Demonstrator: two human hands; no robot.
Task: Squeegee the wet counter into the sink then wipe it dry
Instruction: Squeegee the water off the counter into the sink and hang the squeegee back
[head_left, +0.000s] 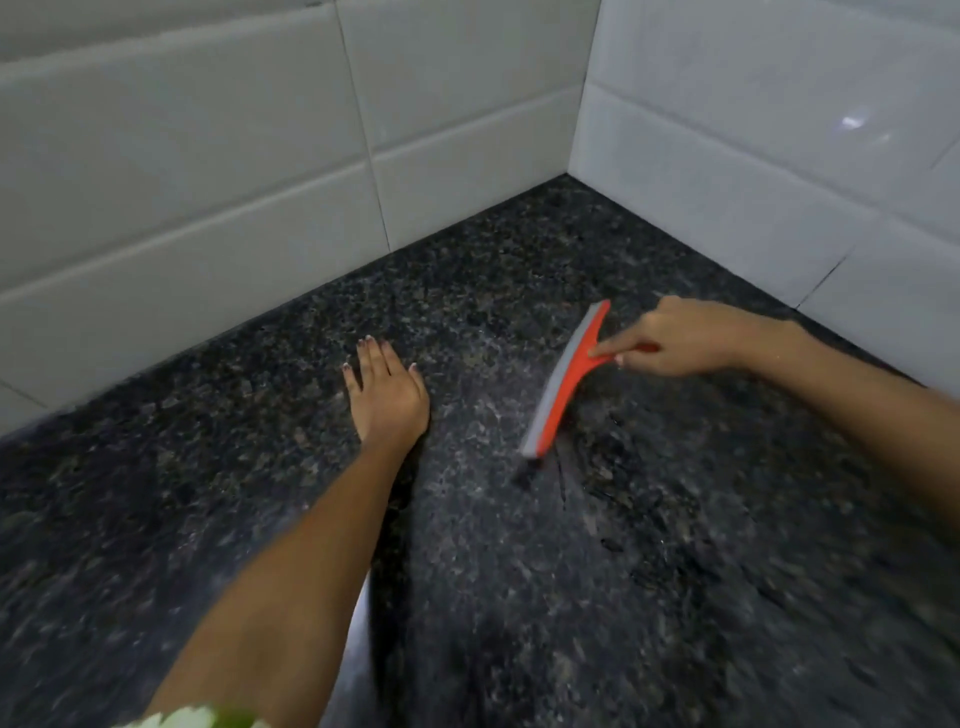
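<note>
An orange squeegee (563, 382) with a grey blade lies edge-down on the dark speckled granite counter (519, 545), its blade running from upper right to lower left. My right hand (675, 338) grips its handle, index finger stretched along the orange head. Thin wet streaks show on the stone just right of the blade's lower end. My left hand (387, 389) rests flat on the counter to the left of the squeegee, fingers straight and pointing toward the wall. The sink is not in view.
White tiled walls (260, 182) meet in a corner behind the counter at upper right. A pale green and white object (192, 719) shows at the bottom edge, blurred.
</note>
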